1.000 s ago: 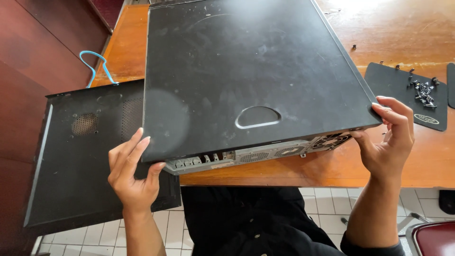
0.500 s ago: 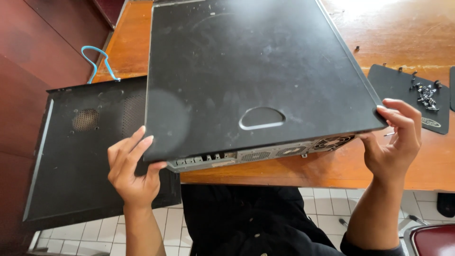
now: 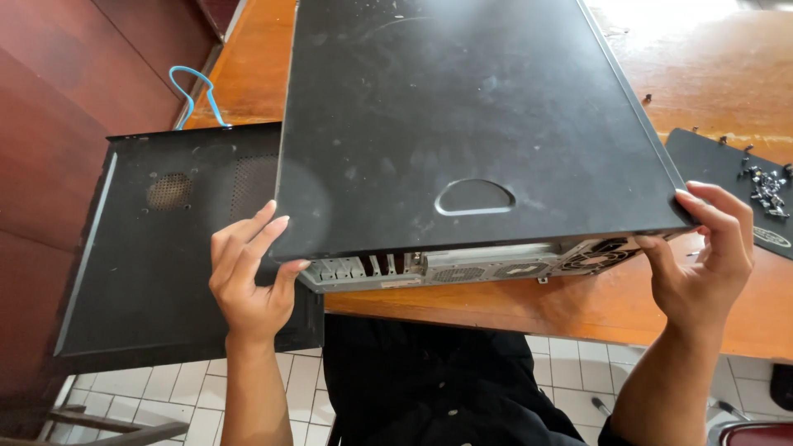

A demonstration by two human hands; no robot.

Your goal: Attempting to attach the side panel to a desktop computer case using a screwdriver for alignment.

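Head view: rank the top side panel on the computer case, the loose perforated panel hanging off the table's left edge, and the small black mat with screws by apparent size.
1. Top side panel, largest.
2. Loose perforated panel, partly hidden under the case.
3. Black mat with screws, smallest, though cut off by the frame edge.

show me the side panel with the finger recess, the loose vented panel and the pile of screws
side panel (image 3: 462,124), head view, its flat top face
vented panel (image 3: 165,256), head view, middle of sheet
screws (image 3: 766,186), head view, centre of pile

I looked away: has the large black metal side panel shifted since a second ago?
No, not noticeably. The large black metal side panel lines up the same against the grey computer case rear beneath it; only the camera shifted.
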